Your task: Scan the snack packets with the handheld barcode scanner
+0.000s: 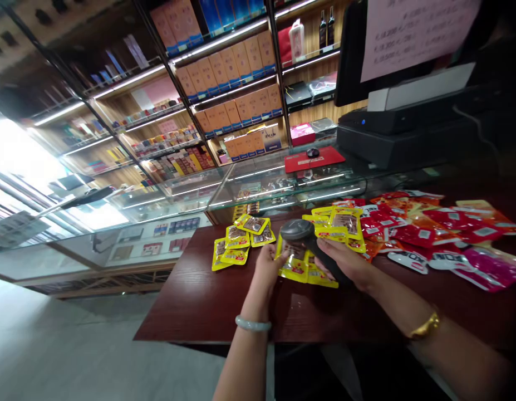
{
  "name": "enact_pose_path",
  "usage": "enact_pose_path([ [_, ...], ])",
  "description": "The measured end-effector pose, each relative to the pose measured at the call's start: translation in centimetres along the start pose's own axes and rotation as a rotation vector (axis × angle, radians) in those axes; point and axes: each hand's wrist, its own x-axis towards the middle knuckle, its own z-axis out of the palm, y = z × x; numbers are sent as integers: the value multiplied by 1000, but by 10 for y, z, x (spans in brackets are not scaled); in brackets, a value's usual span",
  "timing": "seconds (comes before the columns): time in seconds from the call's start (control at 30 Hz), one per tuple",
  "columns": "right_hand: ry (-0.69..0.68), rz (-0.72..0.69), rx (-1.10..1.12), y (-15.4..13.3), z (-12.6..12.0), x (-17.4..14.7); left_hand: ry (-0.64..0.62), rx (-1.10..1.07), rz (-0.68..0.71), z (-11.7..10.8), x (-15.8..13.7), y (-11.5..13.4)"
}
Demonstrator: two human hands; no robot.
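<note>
My right hand [345, 260] is wrapped round the handle of a black barcode scanner [297, 229], its head over the yellow packets. Below the scanner, my left hand [268, 266] grips the left edge of a yellow snack packet [294, 272] with a clear window. Another yellow packet [323, 277] lies partly beneath the scanner handle. To the left sits a small pile of similar yellow packets [236, 238]. More yellow packets [343, 221] lie behind my right hand. The scanner hides part of the held packet.
Red, orange and purple packets [424, 231] spread over the right of the dark wooden table [191, 301]. A glass display counter [249, 181] runs behind, bearing a red mat [314, 160] and a mouse [312, 152]. At right stands a monitor [352, 61] with a paper note.
</note>
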Motion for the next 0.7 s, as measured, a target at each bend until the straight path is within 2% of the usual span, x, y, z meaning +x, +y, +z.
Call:
enact_pose_path([
  [0.07,-20,-1,-55,-11,-3,8,-85,61,28,3,9,2],
  [0.1,-22,-1,-81,-17,-3,13,-75,134,50,-1,17,4],
  [0.13,-29,-3,-106,-22,-4,18,-20,246,72,-7,26,8],
  [0.23,-43,-15,-160,-32,-3,39,277,722,104,-36,63,25],
  [0.33,-63,-14,-180,-30,-1,59,418,1093,80,-60,100,42],
  [0.4,-85,12,-168,-23,0,68,392,1225,34,-70,121,48],
  [0.57,-146,22,-127,-5,-4,74,181,1332,-119,-81,156,51],
  [0.63,-140,18,-102,0,-6,73,185,1348,-98,-83,162,52],
  [0.7,-124,40,-73,3,-8,72,241,1355,1,-82,163,55],
])
